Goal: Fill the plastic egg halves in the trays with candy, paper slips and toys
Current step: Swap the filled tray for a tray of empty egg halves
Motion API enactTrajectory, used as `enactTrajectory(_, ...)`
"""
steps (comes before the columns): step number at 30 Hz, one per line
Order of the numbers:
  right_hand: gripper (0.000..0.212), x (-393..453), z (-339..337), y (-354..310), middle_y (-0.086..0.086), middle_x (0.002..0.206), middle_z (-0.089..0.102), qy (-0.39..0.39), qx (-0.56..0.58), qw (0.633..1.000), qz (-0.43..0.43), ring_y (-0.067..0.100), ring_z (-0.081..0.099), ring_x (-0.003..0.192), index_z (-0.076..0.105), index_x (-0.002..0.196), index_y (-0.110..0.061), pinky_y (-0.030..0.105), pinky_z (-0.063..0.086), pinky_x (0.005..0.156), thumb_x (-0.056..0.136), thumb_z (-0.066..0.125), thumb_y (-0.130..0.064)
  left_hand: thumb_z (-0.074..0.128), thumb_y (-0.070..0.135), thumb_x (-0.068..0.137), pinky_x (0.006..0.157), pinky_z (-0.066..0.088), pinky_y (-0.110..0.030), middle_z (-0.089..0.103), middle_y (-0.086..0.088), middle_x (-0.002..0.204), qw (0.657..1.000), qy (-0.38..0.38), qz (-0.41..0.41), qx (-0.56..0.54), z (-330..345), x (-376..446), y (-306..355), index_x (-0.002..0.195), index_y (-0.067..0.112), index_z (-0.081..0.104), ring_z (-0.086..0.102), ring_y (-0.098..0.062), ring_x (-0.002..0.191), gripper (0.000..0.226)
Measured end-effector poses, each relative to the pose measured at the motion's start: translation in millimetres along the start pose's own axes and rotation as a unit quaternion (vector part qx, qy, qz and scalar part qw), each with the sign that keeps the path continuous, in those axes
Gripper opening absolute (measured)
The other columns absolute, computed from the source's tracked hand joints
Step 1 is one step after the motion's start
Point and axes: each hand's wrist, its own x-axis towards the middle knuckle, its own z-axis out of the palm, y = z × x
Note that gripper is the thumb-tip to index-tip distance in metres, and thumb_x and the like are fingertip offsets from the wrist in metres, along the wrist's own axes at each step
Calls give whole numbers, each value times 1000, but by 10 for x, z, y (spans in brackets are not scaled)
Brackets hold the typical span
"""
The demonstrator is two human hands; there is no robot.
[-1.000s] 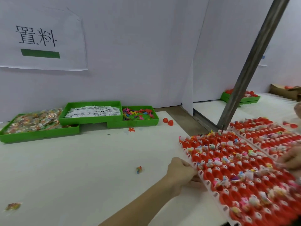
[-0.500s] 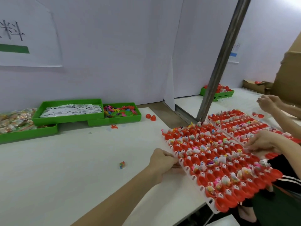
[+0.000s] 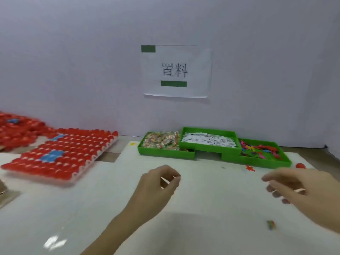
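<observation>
Over the middle of the white table (image 3: 211, 208), both bare hands are hovering with nothing in them. The left hand (image 3: 158, 183) is floating with its fingers loosely curled and its thumb close to the fingertips, pinching nothing. The right hand (image 3: 301, 186), blurred, is hanging above the table's right side with relaxed, slightly bent fingers.

Along the far edge, against the wall, three green bins are sitting side by side: the candy bin (image 3: 165, 153) on the left, the paper-slip bin (image 3: 209, 146) overlapping the other two in the middle, and the toy bin (image 3: 261, 161) on the right. At the left edge, a tray of red egg halves (image 3: 60, 155) is lying flat, a few blue halves among the red, with another red tray (image 3: 18, 129) lying beyond it. One loose candy (image 3: 270, 224) is resting near the table's near right corner. A paper sign (image 3: 174, 70) is hanging on the wall above the bins.
</observation>
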Motion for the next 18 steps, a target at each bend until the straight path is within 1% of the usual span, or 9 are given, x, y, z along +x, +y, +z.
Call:
enactTrajectory(1,30,-89,215,-316,-14,83,77,-92,70,993,-25,5,74,72,72,96,-49,21,59,61,94,61,-21,67,23,97,68,58,-26,72,14,83,997,56,0,47,-254,6,-188,91,31,72,67,-6,72,11)
enactTrajectory(3,21,119,790,-723,-1,84,78,-175,128,976,-6,16,76,75,76,95,-29,29,62,65,99,61,-15,68,22,97,68,53,-21,69,16,86,979,157,-7,133,-706,20,-573,98,28,72,64,-5,76,7)
enactTrajectory(4,18,250,1136,-884,3,84,78,-194,179,964,0,20,76,75,76,97,-22,32,63,67,100,61,-13,68,21,97,71,53,-24,68,14,91,964,202,-13,171,-894,36,-752,103,23,71,63,-7,79,8)
enactTrajectory(7,14,568,2022,-1489,15,91,77,-230,288,929,36,30,77,82,71,107,-6,39,64,76,102,59,-10,73,22,94,86,51,-38,62,-7,109,907,315,-42,277,-1336,114,-1211,116,9,66,54,-25,103,27)
enactTrajectory(9,18,770,2538,-1927,21,102,75,-250,350,900,66,35,76,89,66,115,1,40,64,82,102,58,-8,76,28,92,93,49,-43,57,-15,118,877,339,-78,332,-1563,149,-1444,123,6,63,47,-31,111,41)
enactTrajectory(11,23,975,3043,-2316,21,107,72,-275,409,864,107,33,74,89,60,123,3,39,62,86,103,58,-9,78,31,90,97,48,-44,55,-16,123,871,337,-101,343,-1695,161,-1648,128,6,60,45,-32,113,49)
enactTrajectory(14,31,1268,3627,-2849,11,89,66,-294,466,822,145,23,68,77,55,132,8,30,60,74,103,55,-6,76,28,91,94,50,-40,57,-12,125,873,367,-101,304,-1747,150,-1886,127,10,61,47,-26,115,43)
enactTrajectory(17,23,1547,3987,-3158,15,104,75,-283,489,800,201,27,76,87,63,122,0,32,64,67,101,60,-9,76,20,91,86,45,-26,61,-4,117,877,384,-53,284,-1736,134,-2044,119,15,63,44,-12,107,31)
enactTrajectory(18,20,1621,4045,-3204,16,102,76,-275,485,801,218,28,77,84,65,118,-2,35,65,64,100,62,-8,75,17,91,85,42,-22,62,-2,114,879,383,-39,281,-1737,135,-2068,116,16,63,43,-10,105,28)
